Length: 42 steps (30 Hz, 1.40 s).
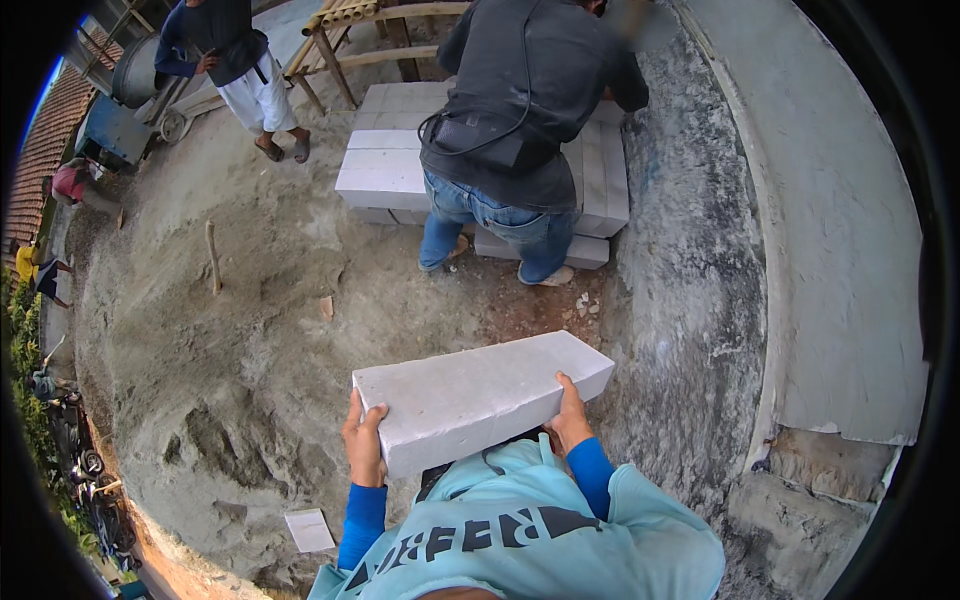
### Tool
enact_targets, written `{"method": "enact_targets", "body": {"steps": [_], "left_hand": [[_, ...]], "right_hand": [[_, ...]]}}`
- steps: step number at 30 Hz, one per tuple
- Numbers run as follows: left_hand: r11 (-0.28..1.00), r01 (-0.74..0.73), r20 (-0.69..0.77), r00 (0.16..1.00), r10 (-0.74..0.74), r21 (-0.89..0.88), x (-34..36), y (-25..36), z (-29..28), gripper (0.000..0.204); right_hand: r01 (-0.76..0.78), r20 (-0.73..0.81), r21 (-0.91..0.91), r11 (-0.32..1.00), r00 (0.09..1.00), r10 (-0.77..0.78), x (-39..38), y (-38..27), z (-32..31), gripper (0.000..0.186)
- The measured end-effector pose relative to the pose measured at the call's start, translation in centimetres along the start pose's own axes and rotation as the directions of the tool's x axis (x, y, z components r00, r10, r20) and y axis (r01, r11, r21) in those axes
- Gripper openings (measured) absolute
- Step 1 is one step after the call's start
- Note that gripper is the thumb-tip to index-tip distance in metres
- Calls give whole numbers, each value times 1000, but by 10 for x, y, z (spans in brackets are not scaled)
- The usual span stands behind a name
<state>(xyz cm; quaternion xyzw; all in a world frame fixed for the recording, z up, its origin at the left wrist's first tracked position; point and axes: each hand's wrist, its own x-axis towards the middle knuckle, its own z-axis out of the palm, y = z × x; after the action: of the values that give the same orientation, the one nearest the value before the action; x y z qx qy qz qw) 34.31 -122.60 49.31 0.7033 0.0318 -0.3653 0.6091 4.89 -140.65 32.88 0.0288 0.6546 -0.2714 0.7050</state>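
A long pale grey lightweight concrete block (480, 392) is held up in front of my body, its right end farther away than its left. My left hand (364, 440) grips the left end, thumb on the near face and fingers at the end. Toward the right end, my right hand (571, 415) clasps the near side with the thumb up at the top edge; its other fingers are partly hidden beneath. Ahead, a co-worker in a dark shirt and jeans (520, 110) bends over a stack of similar blocks (385, 165).
A sand heap (270, 350) spreads across the left, with a stick (213, 258) standing in it. Along the right runs a rough grey wall (690, 250). A flat white piece (309, 530) lies near my left arm. Another person (225, 60) stands at the far left by a bamboo bench (345, 40).
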Motion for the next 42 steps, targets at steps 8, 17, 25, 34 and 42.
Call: {"method": "enact_targets", "body": {"steps": [8, 17, 25, 34, 42], "left_hand": [[997, 14, 6, 1000, -13, -77, -3, 1, 22, 75], [961, -4, -117, 993, -30, -277, -10, -16, 49, 75], [941, -59, -227, 974, -20, -333, -11, -13, 65, 74], [980, 177, -419, 900, -121, 97, 6, -38, 68, 90], [926, 363, -327, 866, -377, -107, 4, -10, 43, 94]], "right_hand": [[8, 4, -94, 996, 1000, -8, 4, -35, 11, 80], [118, 83, -353, 928, 992, -95, -3, -106, 58, 86], [33, 250, -505, 862, 962, 110, 5, -168, 122, 70], [361, 315, -732, 578, 931, -184, 54, -160, 130, 76], [513, 469, -816, 268, 857, -212, 38, -87, 203, 74]]}}
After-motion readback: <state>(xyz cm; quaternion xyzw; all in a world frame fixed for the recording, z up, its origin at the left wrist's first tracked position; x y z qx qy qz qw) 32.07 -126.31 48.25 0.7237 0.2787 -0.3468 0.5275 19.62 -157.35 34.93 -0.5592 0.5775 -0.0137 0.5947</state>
